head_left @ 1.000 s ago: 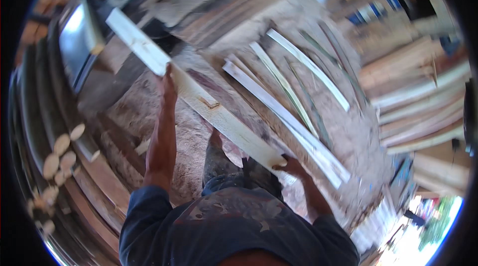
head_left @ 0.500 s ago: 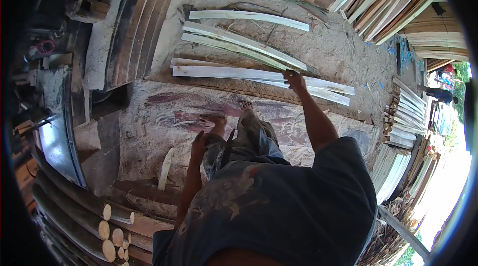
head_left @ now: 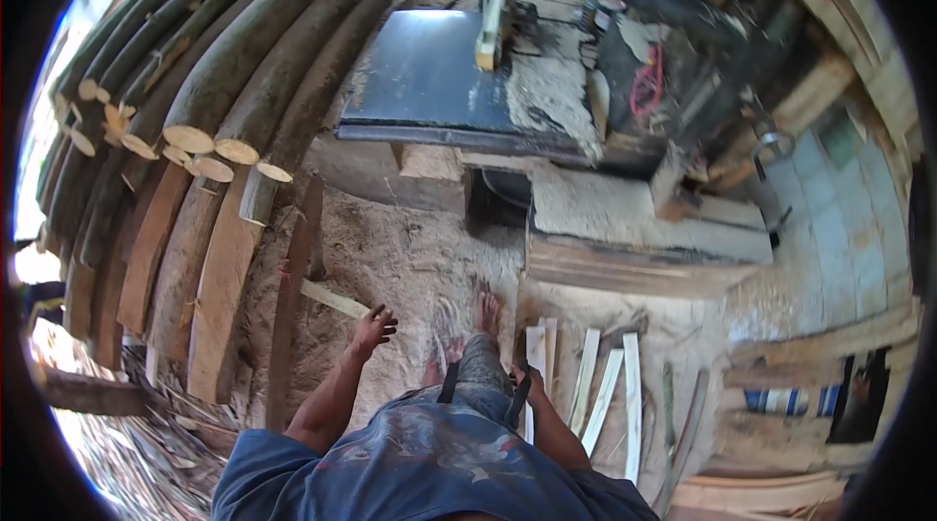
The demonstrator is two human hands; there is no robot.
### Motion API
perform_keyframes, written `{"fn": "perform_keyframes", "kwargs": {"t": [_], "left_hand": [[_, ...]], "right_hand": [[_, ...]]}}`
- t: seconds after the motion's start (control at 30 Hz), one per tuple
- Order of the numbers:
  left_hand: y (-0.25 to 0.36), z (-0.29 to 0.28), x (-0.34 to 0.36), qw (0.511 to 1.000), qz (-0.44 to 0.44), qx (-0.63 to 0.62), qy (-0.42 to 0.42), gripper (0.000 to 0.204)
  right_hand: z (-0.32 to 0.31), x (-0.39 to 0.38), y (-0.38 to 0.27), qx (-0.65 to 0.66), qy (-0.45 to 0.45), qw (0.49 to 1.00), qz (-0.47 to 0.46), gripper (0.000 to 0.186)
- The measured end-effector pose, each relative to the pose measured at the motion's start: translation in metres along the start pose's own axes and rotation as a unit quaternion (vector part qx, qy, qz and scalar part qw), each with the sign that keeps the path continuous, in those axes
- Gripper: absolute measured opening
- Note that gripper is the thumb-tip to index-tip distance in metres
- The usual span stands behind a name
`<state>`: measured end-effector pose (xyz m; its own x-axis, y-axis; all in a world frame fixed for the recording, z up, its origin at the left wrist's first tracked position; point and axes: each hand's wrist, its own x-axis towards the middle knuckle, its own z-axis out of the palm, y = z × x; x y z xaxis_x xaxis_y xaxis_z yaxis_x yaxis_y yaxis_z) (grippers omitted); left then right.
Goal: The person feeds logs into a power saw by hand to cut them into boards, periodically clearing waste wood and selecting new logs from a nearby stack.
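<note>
My left hand (head_left: 376, 326) is open, fingers apart, over the sawdust-covered floor beside a pale wood offcut (head_left: 332, 299). My right hand (head_left: 527, 377) hangs low beside my trouser leg (head_left: 480, 360), near a dark strap; its fingers are too hidden to read. Just right of it, long pale strips (head_left: 605, 384) lie on the ground. Ahead stands a cutting machine with a dark metal table (head_left: 425, 67) and a pale wooden piece (head_left: 488, 33) upright on it.
Stacked logs (head_left: 239, 82) and rough planks (head_left: 220, 297) fill the left side. A sawdust-covered ledge (head_left: 610, 204) sits below the machine at right, with pale tiles (head_left: 810, 219) beyond. More boards (head_left: 756, 492) lie at lower right.
The view has swung round toward the machine and logs. The board held in both hands a second ago has left them; my right hand has moved from the floor strips to beside my leg.
</note>
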<state>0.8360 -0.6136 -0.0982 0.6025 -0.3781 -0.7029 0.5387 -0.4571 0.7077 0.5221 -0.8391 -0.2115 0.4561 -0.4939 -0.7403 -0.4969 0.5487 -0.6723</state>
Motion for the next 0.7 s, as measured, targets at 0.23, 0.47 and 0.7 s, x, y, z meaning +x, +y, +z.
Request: {"fn": "perform_keyframes", "kwargs": {"t": [0.23,0.47,0.7], "left_hand": [[0.151,0.082,0.125,0.996,0.049,-0.053,-0.050,0.069],[0.324,0.127,0.232,0.977,0.213,0.001,-0.006,0.069],[0.347,0.168,0.227,0.979,0.193,0.025,-0.068,0.079]], "right_hand": [[0.041,0.193,-0.266,-0.051,-0.050,0.995,-0.065,0.021],[0.141,0.247,-0.473,-0.189,0.055,0.900,-0.389,0.038],[0.169,0.206,-0.438,-0.191,0.040,0.922,-0.333,0.067]]}}
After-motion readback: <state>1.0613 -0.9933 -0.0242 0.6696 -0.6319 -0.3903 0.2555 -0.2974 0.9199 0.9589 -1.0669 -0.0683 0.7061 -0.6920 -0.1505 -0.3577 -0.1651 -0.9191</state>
